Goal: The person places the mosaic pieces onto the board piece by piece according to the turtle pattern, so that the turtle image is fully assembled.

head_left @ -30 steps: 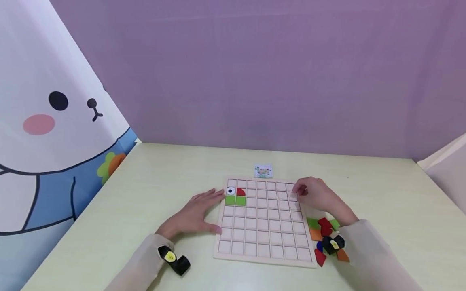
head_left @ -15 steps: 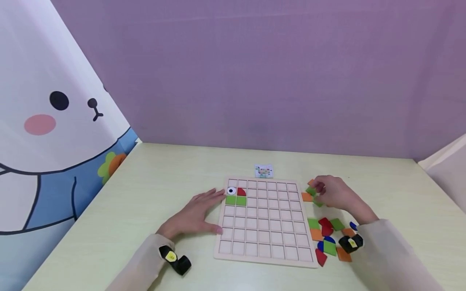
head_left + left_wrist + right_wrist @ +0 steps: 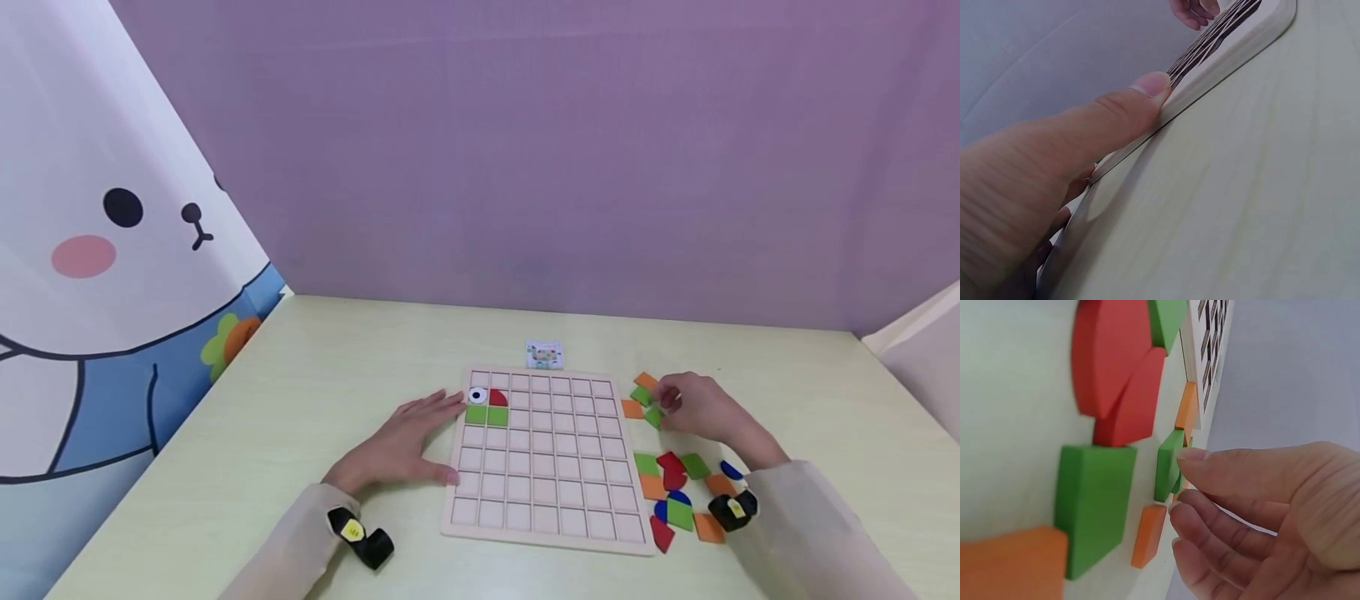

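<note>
A wooden grid board point(image 3: 543, 464) lies on the table. Its upper left cells hold a round eye tile point(image 3: 477, 396), a red quarter-round tile point(image 3: 497, 398) and two green square tiles point(image 3: 487, 415). My left hand point(image 3: 405, 437) is spread along the board's left side, thumb point(image 3: 1141, 94) on its edge. Right of the board, my right hand point(image 3: 697, 406) hovers at a few loose tiles, fingers loosely bent. Its thumb tip point(image 3: 1192, 455) overlaps a green tile point(image 3: 1169, 464) in the right wrist view. An orange tile point(image 3: 632, 409) lies beside the board there.
Several loose tiles lie nearer the front at the board's right: a green square point(image 3: 680, 512), an orange tile point(image 3: 709, 527), a red tile point(image 3: 662, 533) and a blue half-round point(image 3: 731, 470). A picture card point(image 3: 544, 354) is behind the board. A purple cloth point(image 3: 562, 167) backs the table.
My right hand has moved right from the board's upper right corner to the loose tiles beside it, uncovering them. The left hand stays in place.
</note>
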A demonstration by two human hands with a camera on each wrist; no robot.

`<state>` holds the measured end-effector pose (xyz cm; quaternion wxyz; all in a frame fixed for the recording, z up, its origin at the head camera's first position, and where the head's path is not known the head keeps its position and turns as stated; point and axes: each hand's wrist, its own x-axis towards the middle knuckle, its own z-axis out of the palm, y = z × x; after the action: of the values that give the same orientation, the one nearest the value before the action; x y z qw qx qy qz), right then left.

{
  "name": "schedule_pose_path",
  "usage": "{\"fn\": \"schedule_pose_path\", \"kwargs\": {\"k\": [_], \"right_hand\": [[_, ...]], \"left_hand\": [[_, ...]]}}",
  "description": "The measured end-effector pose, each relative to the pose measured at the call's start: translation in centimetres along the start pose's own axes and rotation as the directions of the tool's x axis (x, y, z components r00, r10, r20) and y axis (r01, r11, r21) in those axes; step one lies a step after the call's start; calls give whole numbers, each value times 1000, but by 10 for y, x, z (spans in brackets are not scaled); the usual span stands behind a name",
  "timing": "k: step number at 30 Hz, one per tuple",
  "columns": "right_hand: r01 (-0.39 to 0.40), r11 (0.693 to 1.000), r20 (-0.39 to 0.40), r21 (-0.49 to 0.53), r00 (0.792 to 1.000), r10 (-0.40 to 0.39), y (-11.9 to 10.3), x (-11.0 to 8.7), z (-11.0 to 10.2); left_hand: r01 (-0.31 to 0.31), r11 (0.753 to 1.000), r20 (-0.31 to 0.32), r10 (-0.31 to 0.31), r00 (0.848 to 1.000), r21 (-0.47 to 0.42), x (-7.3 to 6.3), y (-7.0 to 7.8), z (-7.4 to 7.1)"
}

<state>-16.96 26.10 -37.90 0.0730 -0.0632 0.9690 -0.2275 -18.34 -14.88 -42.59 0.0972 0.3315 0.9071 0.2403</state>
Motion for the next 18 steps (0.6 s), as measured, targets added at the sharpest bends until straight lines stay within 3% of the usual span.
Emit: {"fn": "schedule_pose_path", "kwargs": {"k": [6, 18], "right_hand": [[-33, 999, 41, 15, 999, 32, 2, -1, 2], [-27, 999, 53, 29, 998, 25, 2, -2, 4]], "left_hand": [[-2, 1000, 11, 2, 1000, -15, 1, 2, 0], [-5, 1000, 0, 5, 1000, -2, -1, 1, -1]]}}
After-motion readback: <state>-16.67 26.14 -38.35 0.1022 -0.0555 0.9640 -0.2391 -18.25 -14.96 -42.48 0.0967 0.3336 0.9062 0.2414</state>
